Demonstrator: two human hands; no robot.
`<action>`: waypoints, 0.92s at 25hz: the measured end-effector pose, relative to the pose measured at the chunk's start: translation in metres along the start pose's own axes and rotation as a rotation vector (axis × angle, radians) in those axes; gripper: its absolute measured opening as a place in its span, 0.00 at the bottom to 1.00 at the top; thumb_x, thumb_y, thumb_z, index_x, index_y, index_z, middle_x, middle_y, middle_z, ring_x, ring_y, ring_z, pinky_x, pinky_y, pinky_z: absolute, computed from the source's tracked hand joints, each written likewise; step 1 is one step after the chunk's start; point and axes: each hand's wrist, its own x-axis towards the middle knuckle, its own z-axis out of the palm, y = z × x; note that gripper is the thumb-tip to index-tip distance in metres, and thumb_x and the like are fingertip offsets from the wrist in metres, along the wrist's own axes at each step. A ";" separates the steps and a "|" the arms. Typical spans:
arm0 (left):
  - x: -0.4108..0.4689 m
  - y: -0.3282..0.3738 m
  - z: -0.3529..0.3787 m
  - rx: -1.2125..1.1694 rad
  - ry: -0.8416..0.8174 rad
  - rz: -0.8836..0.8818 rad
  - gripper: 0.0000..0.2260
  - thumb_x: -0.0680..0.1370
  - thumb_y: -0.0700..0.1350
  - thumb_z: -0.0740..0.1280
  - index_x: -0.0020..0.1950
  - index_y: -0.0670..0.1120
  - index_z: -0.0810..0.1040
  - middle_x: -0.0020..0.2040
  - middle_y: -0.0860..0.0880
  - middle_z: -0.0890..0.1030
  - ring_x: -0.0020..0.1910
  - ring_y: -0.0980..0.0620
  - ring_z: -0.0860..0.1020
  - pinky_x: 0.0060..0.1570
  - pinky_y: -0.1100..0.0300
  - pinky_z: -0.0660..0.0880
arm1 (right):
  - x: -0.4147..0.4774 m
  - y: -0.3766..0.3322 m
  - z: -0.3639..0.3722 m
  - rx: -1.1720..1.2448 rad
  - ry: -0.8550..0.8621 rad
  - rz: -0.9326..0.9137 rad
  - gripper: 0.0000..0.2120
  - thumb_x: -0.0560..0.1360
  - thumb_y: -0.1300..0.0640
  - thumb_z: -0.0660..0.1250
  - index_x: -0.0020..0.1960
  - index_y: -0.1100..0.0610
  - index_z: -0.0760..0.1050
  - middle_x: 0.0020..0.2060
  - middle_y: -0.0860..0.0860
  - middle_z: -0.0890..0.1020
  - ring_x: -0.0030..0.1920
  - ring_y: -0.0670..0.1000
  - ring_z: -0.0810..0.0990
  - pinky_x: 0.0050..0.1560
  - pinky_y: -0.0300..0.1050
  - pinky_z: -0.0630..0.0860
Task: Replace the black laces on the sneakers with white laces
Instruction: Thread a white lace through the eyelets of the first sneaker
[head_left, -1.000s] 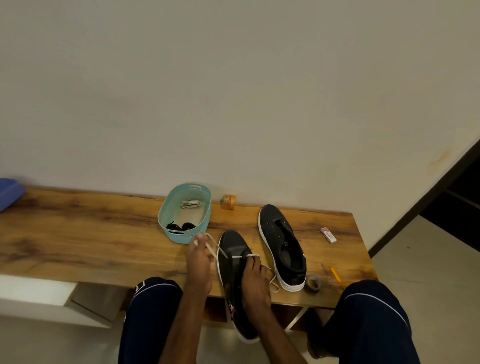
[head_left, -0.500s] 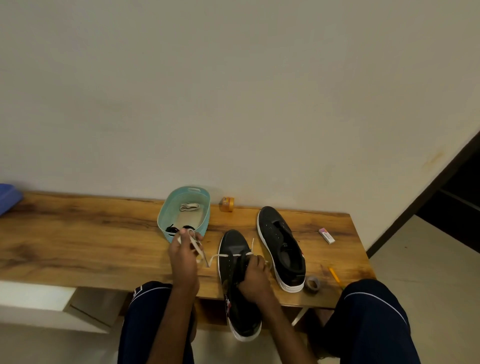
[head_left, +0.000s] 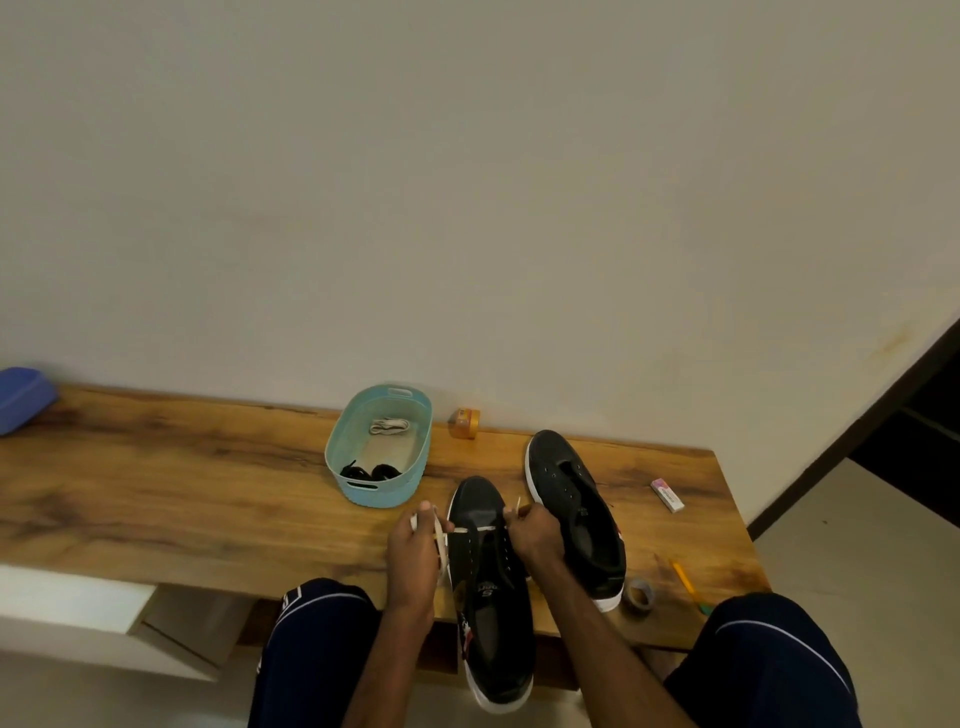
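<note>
A: Where is the shoe that is being worked on?

B: The near sneaker lies with its toe on the wooden table. Its heel hangs over the near edge, between the person's knees.

A: And the hands?

B: The left hand is at the sneaker's left side. Its fingers are curled round one end of the white lace, which trails down across them. The right hand is at the right side, over the tongue, with thumb and fingers pinching the other end. The tip of that end pokes up above the knuckles. Between the hands the lace runs straight across the eyelets nearest the toe.

A: What about the other shoe?

B: The second sneaker lies flat on the table just to the right, toe toward the wall. I cannot tell whether it touches the right wrist.

A: Are there any spare laces?

B: A teal basket stands beyond the left hand, close to the wall. A bundled white lace lies at its far end and the black laces at its near end.

A: What else is on the table?

B: A small orange jar sits by the wall, between the basket and the second sneaker. An eraser lies toward the right end. A grey tape roll sits beside the second sneaker's heel, with a yellow pencil to its right. A blue object shows at the far left edge
</note>
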 end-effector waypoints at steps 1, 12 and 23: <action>0.000 0.000 -0.001 0.007 -0.002 0.006 0.15 0.84 0.47 0.58 0.43 0.43 0.77 0.34 0.48 0.81 0.25 0.59 0.76 0.28 0.62 0.71 | 0.003 0.000 0.000 -0.015 0.024 0.011 0.16 0.81 0.49 0.64 0.53 0.62 0.80 0.50 0.57 0.83 0.51 0.58 0.82 0.51 0.50 0.79; -0.014 0.054 -0.019 0.623 0.174 0.651 0.17 0.83 0.52 0.56 0.48 0.45 0.81 0.52 0.48 0.77 0.50 0.51 0.76 0.46 0.58 0.74 | -0.056 -0.093 -0.107 0.664 0.177 -0.502 0.06 0.83 0.55 0.61 0.51 0.55 0.75 0.37 0.51 0.85 0.39 0.46 0.84 0.45 0.42 0.80; -0.063 0.239 -0.003 -0.077 -0.081 0.749 0.17 0.82 0.45 0.64 0.35 0.46 0.82 0.36 0.47 0.84 0.33 0.47 0.81 0.42 0.49 0.81 | -0.163 -0.217 -0.203 0.850 0.168 -0.895 0.05 0.81 0.61 0.65 0.48 0.61 0.76 0.33 0.53 0.80 0.33 0.49 0.77 0.39 0.48 0.77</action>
